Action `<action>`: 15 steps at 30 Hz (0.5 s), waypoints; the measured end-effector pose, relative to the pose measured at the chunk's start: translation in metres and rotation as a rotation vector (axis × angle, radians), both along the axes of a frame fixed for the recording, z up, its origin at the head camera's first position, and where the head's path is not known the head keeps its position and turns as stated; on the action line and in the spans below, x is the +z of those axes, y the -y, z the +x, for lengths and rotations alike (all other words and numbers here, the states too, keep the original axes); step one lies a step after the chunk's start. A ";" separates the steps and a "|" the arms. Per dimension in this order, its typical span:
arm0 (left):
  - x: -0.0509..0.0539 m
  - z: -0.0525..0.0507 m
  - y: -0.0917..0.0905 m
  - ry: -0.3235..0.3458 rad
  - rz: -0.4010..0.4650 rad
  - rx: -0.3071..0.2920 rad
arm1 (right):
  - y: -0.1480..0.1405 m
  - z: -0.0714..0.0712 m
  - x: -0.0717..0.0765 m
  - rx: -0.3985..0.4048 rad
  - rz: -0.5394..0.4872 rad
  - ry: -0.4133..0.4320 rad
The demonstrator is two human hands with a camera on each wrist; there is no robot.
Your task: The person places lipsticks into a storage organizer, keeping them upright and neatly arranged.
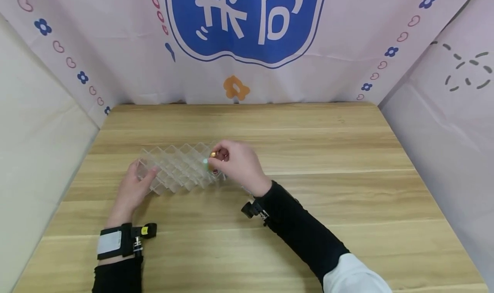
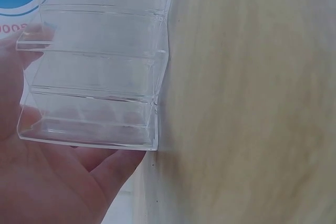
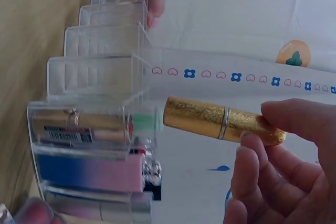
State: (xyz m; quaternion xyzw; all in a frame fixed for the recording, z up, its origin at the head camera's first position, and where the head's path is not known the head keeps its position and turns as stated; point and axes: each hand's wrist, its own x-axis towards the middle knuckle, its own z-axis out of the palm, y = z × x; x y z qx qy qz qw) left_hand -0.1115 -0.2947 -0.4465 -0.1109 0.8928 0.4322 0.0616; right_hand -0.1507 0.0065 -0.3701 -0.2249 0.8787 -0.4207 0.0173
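A clear organizer (image 1: 173, 168) with diamond-shaped compartments stands on the table. My left hand (image 1: 135, 185) grips its left end, thumb on top, fingers around the far side. A gold lipstick tube (image 3: 197, 118) is pinched between the thumb and fingers of my right hand (image 3: 289, 156), just above the organizer's right end. In the right wrist view, several tubes fill the compartments at that end: a gold one with a barcode label (image 3: 79, 127), a blue-and-pink one (image 3: 89, 171) and a silvery one (image 3: 84, 206). The compartments toward my left hand hold nothing visible.
The wooden table (image 1: 328, 177) runs out to both sides and toward me. A white printed cloth (image 1: 135, 70) hangs behind its back edge, and pale cloth walls stand left and right. In the right wrist view, a blurred rounded object (image 3: 34, 213) sits at the lower left corner.
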 end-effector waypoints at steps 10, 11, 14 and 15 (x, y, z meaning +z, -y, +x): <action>0.000 -0.001 0.003 -0.011 -0.002 0.000 | 0.025 -0.001 -0.011 0.030 0.058 -0.006; 0.000 -0.001 0.003 -0.009 -0.008 0.000 | 0.027 -0.001 -0.013 0.029 0.078 -0.016; -0.001 -0.001 0.003 -0.004 -0.006 0.000 | 0.030 -0.001 -0.017 0.025 0.118 -0.029; -0.001 -0.001 0.003 -0.004 -0.006 0.000 | 0.030 -0.001 -0.018 0.024 0.129 -0.032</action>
